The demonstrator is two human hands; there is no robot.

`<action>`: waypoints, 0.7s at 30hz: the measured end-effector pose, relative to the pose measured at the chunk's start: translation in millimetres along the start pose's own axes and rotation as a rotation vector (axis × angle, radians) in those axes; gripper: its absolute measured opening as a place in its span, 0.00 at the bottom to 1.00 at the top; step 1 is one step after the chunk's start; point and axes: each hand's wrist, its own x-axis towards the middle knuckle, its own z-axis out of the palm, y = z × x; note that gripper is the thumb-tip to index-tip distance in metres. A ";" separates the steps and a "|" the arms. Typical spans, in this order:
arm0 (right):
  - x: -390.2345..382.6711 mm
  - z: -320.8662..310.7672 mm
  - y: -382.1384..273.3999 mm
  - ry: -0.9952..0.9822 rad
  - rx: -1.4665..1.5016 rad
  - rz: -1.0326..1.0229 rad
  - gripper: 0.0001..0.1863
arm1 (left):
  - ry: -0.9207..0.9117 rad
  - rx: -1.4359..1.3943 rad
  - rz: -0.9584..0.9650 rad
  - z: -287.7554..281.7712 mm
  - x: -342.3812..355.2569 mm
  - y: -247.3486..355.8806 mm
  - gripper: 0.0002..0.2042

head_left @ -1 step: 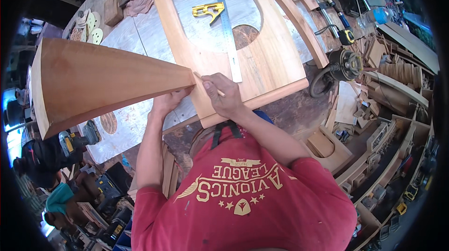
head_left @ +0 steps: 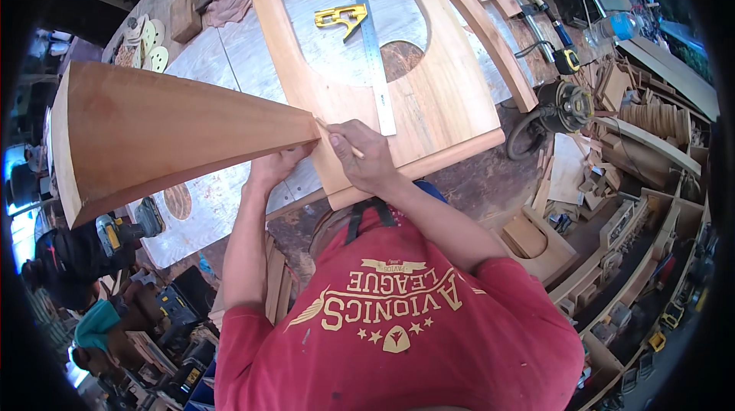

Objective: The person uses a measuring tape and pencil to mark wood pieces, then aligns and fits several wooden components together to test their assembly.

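Note:
My right hand is closed round a thin wooden pencil, its tip at the narrow end of a tapered wooden board. That board rises toward the left, its wide end nearest the camera. Beneath its narrow end my left hand is closed on the edge, with its fingers partly hidden. Under my right hand lies a pale U-shaped wooden panel with a rounded front edge. A combination square with a yellow head and steel blade rests across the panel's cutout.
Curved wooden strips lie right of the panel, near a round power tool. A tape measure sits farther back. A cordless drill lies at the left. Wooden block, cloth and sanding discs stand at the back left.
My right hand and the pencil have shifted very slightly to the left along the board's narrow end. Everything else looks the same.

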 end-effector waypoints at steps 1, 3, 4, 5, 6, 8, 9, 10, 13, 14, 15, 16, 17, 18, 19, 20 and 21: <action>1.7 2.9 0.9 0.000 -0.060 -0.058 0.13 | 0.000 -0.002 0.000 0.0 0.3 0.0 0.13; 2.2 4.4 3.3 -0.006 -0.082 -0.081 0.11 | -0.013 -0.026 -0.009 0.2 0.5 0.5 0.13; 2.6 4.8 4.2 -0.011 -0.102 -0.104 0.09 | -0.013 -0.027 -0.006 0.1 1.1 1.3 0.13; 1.4 1.3 4.8 -0.009 -0.104 -0.106 0.09 | -0.023 -0.005 -0.027 -0.1 1.8 2.7 0.12; -0.3 -5.6 3.6 -0.076 -0.161 -0.107 0.07 | -0.033 0.016 -0.052 -0.3 2.0 3.0 0.12; -3.6 -14.1 -0.6 -0.144 -0.218 -0.109 0.06 | -0.014 0.014 -0.019 0.0 0.2 -1.4 0.12; -4.8 -18.3 -6.5 -0.170 -0.228 -0.117 0.06 | 0.003 0.013 0.015 0.5 -0.5 -1.3 0.12; -4.4 -20.9 -11.9 -0.197 -0.236 -0.125 0.07 | 0.002 0.011 0.015 0.4 -0.9 -0.9 0.12; 13.2 -10.0 -20.2 -0.009 -0.114 -0.124 0.08 | 0.010 0.009 0.020 0.2 0.0 3.1 0.12; 16.6 -7.2 -15.1 -0.007 -0.116 -0.124 0.08 | 0.006 -0.002 0.006 1.8 0.8 5.4 0.12; 20.3 -2.7 -9.8 -0.038 -0.171 -0.168 0.09 | 0.005 -0.011 -0.010 1.2 0.7 5.8 0.12; 21.6 -0.1 -6.4 -0.068 -0.227 -0.211 0.09 | 0.005 -0.010 -0.010 0.3 0.8 4.6 0.12; 19.0 -2.4 -4.4 -0.067 -0.227 -0.212 0.09 | -0.007 0.003 -0.016 -0.1 1.4 2.6 0.12; 16.6 -10.3 -7.3 -0.167 -0.260 -0.184 0.10 | -0.017 0.012 -0.022 0.3 1.7 1.0 0.13; 13.6 -19.0 -11.5 -0.269 -0.290 -0.155 0.10 | -0.013 0.009 -0.023 -0.2 1.2 1.6 0.13; 10.6 -28.0 -18.3 -0.272 -0.293 -0.158 0.10 | -0.012 0.019 -0.025 -1.3 1.5 3.5 0.13; 7.2 -38.8 -29.5 -0.258 -0.266 -0.141 0.11 | -0.015 0.026 -0.022 -0.9 2.5 5.2 0.13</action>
